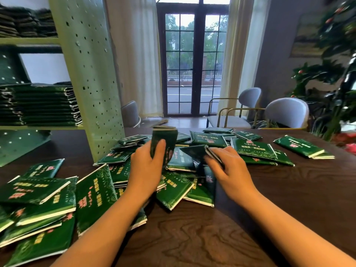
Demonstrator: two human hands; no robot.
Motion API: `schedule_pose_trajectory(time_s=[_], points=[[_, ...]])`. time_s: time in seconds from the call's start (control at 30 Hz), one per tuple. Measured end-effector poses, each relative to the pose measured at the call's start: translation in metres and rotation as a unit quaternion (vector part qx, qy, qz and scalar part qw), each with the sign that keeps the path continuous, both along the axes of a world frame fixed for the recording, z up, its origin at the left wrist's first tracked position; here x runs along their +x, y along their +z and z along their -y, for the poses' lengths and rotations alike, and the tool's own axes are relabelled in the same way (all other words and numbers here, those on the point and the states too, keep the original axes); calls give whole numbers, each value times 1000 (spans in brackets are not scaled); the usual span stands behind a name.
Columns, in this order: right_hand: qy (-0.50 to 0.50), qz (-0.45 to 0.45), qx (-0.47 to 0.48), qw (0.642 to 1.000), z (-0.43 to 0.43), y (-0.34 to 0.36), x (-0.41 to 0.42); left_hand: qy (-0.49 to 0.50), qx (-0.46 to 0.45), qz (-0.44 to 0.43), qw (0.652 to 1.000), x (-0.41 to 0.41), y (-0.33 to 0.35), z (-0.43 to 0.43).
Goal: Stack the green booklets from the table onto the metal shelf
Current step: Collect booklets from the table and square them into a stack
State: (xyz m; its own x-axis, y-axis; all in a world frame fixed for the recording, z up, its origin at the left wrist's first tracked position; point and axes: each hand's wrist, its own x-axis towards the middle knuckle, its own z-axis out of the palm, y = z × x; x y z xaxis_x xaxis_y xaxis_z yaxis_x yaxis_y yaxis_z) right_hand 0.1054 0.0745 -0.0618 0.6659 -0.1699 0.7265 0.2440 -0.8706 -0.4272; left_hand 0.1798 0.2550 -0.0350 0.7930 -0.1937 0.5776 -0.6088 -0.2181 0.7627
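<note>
Several green booklets (96, 193) lie scattered over the dark wooden table (269, 199). My left hand (146, 166) grips an upright bundle of booklets (165, 137) above the pile, thumb across its front. My right hand (229, 168) pinches a booklet (194, 152) by its edge, lifted and tilted just right of that bundle. The pale green metal shelf (92, 78) stands at the left on the table, with neat stacks of green booklets (44, 105) on its middle level and more on the level above.
More booklets (300, 146) lie at the table's far right. Grey chairs (287, 112) stand behind the table, a plant (335, 74) at the right, and a glass door (192, 60) straight ahead. Bare wood shows between my forearms.
</note>
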Motion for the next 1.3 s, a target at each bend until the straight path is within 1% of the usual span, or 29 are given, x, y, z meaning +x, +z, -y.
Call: schedule_pose_trajectory(time_s=[0.1, 0.2, 0.23, 0.3, 0.37, 0.4, 0.47, 0.5, 0.57, 0.7, 0.77, 0.83, 0.93, 1.03, 1.07, 1.1, 1.17, 1.2, 1.23, 1.3], points=[[11, 58, 108, 992, -5, 4, -1, -10, -81, -90, 993, 1, 2, 0], [34, 87, 202, 975, -12, 11, -6, -42, -111, -209, 971, 0, -2, 3], [35, 93, 228, 969, -11, 10, -6, -63, -121, -261, 956, -1, -3, 3], [24, 89, 276, 957, -11, 9, -5, -114, -147, -370, 910, -4, -3, 3], [27, 68, 336, 939, -12, 10, -5, -147, -172, -433, 872, -7, 0, 4], [42, 58, 382, 922, -14, 11, -5, -152, -185, -444, 863, -8, 2, 4], [93, 47, 483, 869, -18, 16, -6, -152, -206, -446, 858, -9, 4, 6], [108, 50, 522, 845, -20, 19, -7, -148, -213, -445, 857, -8, 4, 6], [132, 52, 573, 807, -20, 19, -7, -142, -227, -448, 853, -6, 4, 5], [162, 53, 629, 759, -25, 19, -7, -142, -268, -473, 828, -1, 0, 8], [158, 63, 651, 740, -28, 19, -6, -142, -283, -494, 810, 2, -3, 9], [132, 80, 654, 740, -28, 18, -5, -132, -304, -509, 795, 5, -7, 11], [114, 102, 642, 752, -26, 17, -5, -122, -339, -518, 776, 7, -11, 14], [139, 76, 635, 756, -31, 14, -5, -153, -363, -518, 759, 1, -9, 18], [149, 56, 623, 766, -34, 11, -4, -173, -364, -514, 757, -1, -9, 20], [150, 33, 605, 781, -37, 7, -2, -196, -359, -512, 755, -3, -8, 20], [132, -7, 538, 832, -43, 1, -1, -222, -330, -508, 764, -7, -6, 21], [125, -24, 493, 861, -45, -2, 0, -223, -319, -498, 775, -8, -6, 21], [122, -40, 454, 882, -47, -3, -1, -215, -315, -482, 789, -9, -6, 21], [128, -72, 406, 902, -51, -5, -1, -187, -301, -444, 823, -9, -10, 22]])
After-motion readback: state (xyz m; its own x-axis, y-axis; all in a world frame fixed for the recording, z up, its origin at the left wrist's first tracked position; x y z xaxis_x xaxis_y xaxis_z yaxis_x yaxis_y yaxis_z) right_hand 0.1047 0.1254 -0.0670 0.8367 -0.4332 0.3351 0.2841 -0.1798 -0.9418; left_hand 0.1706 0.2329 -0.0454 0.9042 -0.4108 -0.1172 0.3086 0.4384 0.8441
